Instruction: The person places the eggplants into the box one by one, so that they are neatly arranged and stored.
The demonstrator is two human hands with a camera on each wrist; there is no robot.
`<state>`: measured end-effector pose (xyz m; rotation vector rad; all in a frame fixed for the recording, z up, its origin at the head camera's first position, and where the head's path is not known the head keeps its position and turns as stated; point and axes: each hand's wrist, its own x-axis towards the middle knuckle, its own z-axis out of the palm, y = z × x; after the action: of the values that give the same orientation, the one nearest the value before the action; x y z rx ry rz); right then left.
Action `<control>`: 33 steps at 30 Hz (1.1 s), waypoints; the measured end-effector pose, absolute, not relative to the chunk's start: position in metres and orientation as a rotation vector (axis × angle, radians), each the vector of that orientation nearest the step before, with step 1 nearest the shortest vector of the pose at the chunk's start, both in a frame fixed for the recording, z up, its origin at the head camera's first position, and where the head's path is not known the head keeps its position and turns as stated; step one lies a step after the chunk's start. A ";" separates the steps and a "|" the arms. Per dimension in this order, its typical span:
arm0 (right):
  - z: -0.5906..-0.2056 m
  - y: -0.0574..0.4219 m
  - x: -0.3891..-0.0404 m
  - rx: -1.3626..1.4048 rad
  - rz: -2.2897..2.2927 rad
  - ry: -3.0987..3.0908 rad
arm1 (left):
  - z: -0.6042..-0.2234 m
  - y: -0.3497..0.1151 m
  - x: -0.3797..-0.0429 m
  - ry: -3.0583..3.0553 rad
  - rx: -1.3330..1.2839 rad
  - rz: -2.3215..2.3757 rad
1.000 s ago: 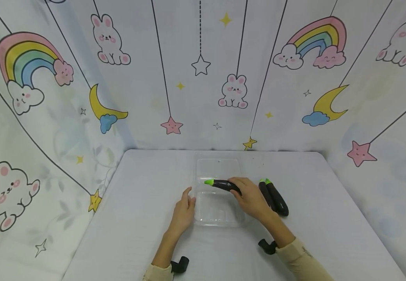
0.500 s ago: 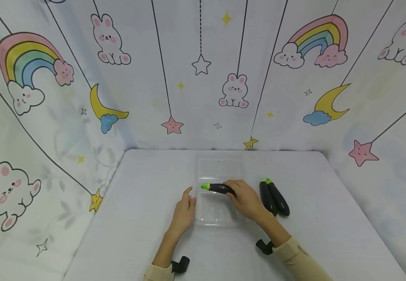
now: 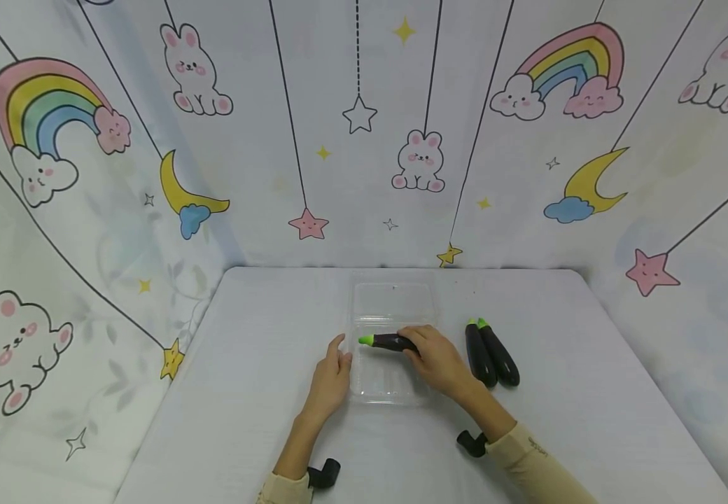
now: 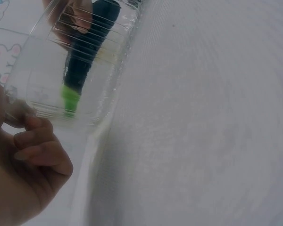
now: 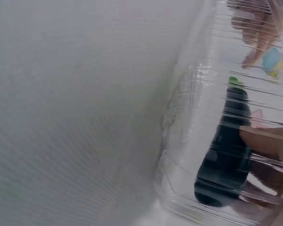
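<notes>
A toy eggplant [image 3: 389,341], glossy black with a bright green end, is in my right hand [image 3: 436,358]; the fingers and thumb grip its thick right end. It lies crosswise over a clear plastic container [image 3: 392,388], and its green end points left. The container's wall stands in front of the eggplant [image 5: 221,150] in the right wrist view. My left hand [image 3: 329,381] is at the container's left edge, index finger and thumb apart. In the left wrist view, this hand's [image 4: 37,155] other fingers are bent, fingertips right at the container's end.
Two more toy eggplants, a left one [image 3: 479,357] and a right one [image 3: 499,353], lie side by side on the white table [image 3: 244,392], right of the container. The container's clear lid [image 3: 392,299] lies opened toward the back. A patterned cloth [image 3: 250,140] hangs behind.
My right hand has moved slightly left and toward me with the eggplant, whose green end is now nearer the container's left edge. The left hand has stayed in place.
</notes>
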<state>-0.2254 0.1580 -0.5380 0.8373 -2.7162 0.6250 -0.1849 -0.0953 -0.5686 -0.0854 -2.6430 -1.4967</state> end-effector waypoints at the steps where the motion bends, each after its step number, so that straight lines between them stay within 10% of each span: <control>1: -0.539 0.158 -0.226 0.841 0.619 -2.714 | -0.569 -0.095 -0.185 -2.643 -0.084 -1.502; 33: -0.553 0.160 -0.232 0.862 0.547 -2.770 | -0.565 -0.096 -0.183 -2.635 -0.108 -1.523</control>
<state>-0.2315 0.1600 -0.5528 0.8618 -2.7699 0.5470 -0.1835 -0.0962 -0.5648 -0.1085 -2.6352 -1.5226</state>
